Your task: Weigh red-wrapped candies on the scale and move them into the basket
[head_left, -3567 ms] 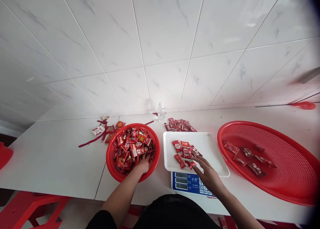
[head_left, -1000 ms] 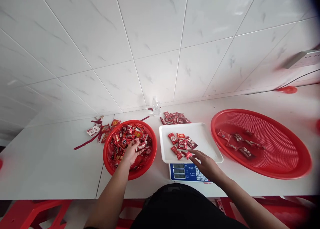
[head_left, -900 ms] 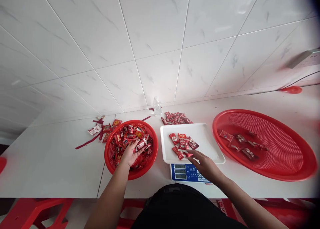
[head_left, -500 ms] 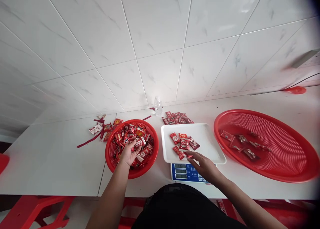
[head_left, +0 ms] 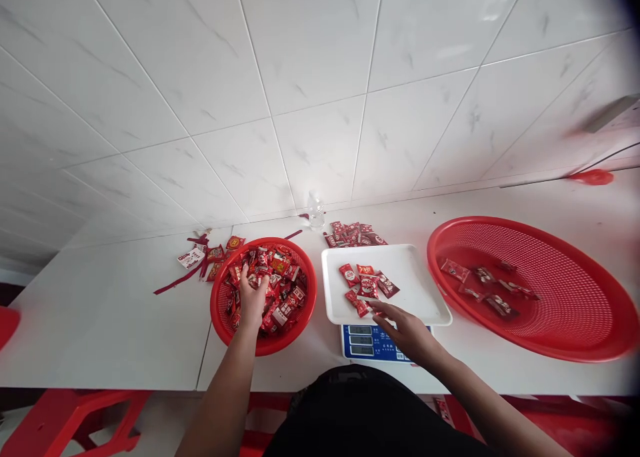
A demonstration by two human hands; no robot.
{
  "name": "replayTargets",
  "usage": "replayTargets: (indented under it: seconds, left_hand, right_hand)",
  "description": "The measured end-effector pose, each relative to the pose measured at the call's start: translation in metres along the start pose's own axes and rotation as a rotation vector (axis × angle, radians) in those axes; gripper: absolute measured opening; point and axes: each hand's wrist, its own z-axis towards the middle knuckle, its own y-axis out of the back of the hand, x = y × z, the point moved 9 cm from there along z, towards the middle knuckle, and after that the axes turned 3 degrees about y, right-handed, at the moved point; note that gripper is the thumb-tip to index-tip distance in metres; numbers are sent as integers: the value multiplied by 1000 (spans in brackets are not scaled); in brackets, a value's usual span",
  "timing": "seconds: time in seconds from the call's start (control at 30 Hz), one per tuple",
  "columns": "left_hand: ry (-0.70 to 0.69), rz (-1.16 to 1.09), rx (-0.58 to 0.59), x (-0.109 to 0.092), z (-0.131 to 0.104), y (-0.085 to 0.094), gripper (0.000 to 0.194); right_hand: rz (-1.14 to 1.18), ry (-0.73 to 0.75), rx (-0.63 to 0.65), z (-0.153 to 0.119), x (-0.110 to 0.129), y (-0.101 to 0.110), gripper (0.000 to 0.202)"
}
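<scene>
My left hand (head_left: 253,298) is palm down in the round red basket (head_left: 311,297) full of red wrapped candies, its thumb and fingers apart on the pile; no candy is plainly gripped. My right hand (head_left: 403,327) reaches over the front edge of a white tray (head_left: 420,284), fingers extended beside the lowest packets. Several red packets (head_left: 369,285) lie loosely grouped on that tray. Beneath it, the front of a blue scale (head_left: 381,346) with small displays shows.
At right, a large red basket (head_left: 565,310) holds several packets. Behind the tray lie more packets (head_left: 353,234) and a clear bottle (head_left: 316,210). Left of the full basket are a white card (head_left: 191,258), dark red strips and packets. A red stool (head_left: 65,420) stands below the table.
My left hand has turned palm down and shifted slightly left in the candy pile. My right hand has stayed nearly still at the tray.
</scene>
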Motion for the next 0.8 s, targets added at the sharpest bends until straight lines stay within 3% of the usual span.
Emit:
replayTargets:
  seconds: [0.03,0.1,0.17,0.23,0.37,0.5,0.6,0.8]
  left_hand:
    - [-98,191,6,-6,-4,-3,45]
    - [-223,535,156,-3,-15,-27,31]
    - [-218,746,446,22,-31,-61,20]
    - [-152,820,591,47,-41,-79,16]
    - [-89,912,575,70,-36,-90,19]
    - [-141,950,537,68,-24,-94,47]
    - [-170,974,595,69,-21,-99,58]
    - [-115,1104,611,85,-19,-109,46]
  right_hand:
    - [2,-3,0,0,-2,-1,39]
    - [0,-9,8,-1,-5,-3,39]
    - [-5,-7,16,0,-4,-4,39]
    - [-14,-4,17,1,-2,-4,39]
    - [-26,-14,25,0,-1,-4,40]
    - [-14,0,23,-6,-1,-3,40]
    - [9,-6,41,-10,-1,-4,39]
    - [19,-15,46,-10,3,-3,38]
